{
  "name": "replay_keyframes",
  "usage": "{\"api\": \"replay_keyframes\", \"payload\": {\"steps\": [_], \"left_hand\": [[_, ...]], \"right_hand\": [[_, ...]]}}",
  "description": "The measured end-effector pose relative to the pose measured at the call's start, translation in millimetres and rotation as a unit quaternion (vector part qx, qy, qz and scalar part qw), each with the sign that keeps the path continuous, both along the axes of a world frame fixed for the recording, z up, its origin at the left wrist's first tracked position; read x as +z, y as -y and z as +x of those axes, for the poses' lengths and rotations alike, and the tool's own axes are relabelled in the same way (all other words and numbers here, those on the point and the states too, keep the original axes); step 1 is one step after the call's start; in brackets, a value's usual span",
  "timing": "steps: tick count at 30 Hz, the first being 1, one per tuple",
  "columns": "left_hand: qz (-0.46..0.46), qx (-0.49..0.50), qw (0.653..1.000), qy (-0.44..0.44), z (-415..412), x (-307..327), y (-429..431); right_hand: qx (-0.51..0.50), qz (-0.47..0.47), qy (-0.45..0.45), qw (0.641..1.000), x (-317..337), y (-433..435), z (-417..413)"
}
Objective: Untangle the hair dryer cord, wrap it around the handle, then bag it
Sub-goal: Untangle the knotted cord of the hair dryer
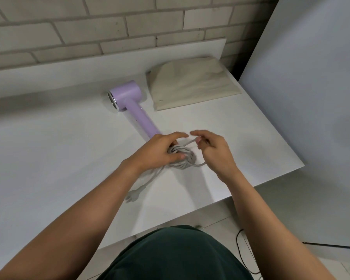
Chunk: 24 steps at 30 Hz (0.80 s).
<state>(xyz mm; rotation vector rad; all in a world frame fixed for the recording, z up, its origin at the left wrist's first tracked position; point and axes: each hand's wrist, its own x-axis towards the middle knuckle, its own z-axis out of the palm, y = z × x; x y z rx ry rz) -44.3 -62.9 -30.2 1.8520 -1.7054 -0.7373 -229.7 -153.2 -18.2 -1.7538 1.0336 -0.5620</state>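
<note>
Grey-white cord (183,156) is sitting in a tight knotted bundle between both hands. The left hand (160,150) is gripping the bundle, fingers curled over its top and thumb pressing at its near side. The right hand (216,152) is pinching a single strand that is rising from the bundle, with the remaining fingers loosely curled. A tail of cord is running from the bundle toward the person and ending in the plug (132,196), which is lying flat on the table (49,148).

The lilac hair dryer (127,100) is lying on its side beyond the hands. Its handle (143,122) is pointing toward the bundle, and the handle's end is hidden under the left hand. The beige cloth bag (192,85) is lying flat just beside the dryer's head, near the wall.

Assessment: the untangling step is under way; wrapping and bagging are not yet started. The next move is likely calling for the pinched strand to be drawn out of the knot while the left hand is steadying the bundle, then for the plug end to be fed back through any loop.
</note>
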Motion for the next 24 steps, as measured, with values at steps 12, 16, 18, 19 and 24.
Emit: {"api": "replay_keyframes", "payload": {"steps": [12,16,18,19,24], "left_hand": [[-0.040,0.023,0.998,0.040,2,-13,-18],[-0.040,0.011,0.997,0.060,0,-8,-18],[-0.041,0.012,0.997,0.064,-1,-5,-18],[-0.041,0.015,0.997,0.063,-1,-4,-17],[-0.028,0.033,0.999,0.016,4,0,-24]], "right_hand": [[-0.017,-0.149,-0.101,0.983,6,20,-11],[0.116,-0.375,-0.184,0.901,13,8,0],[0.205,-0.381,-0.207,0.877,21,3,8],[0.232,-0.374,-0.225,0.869,23,0,11],[0.179,-0.331,-0.192,0.906,26,11,11]]}}
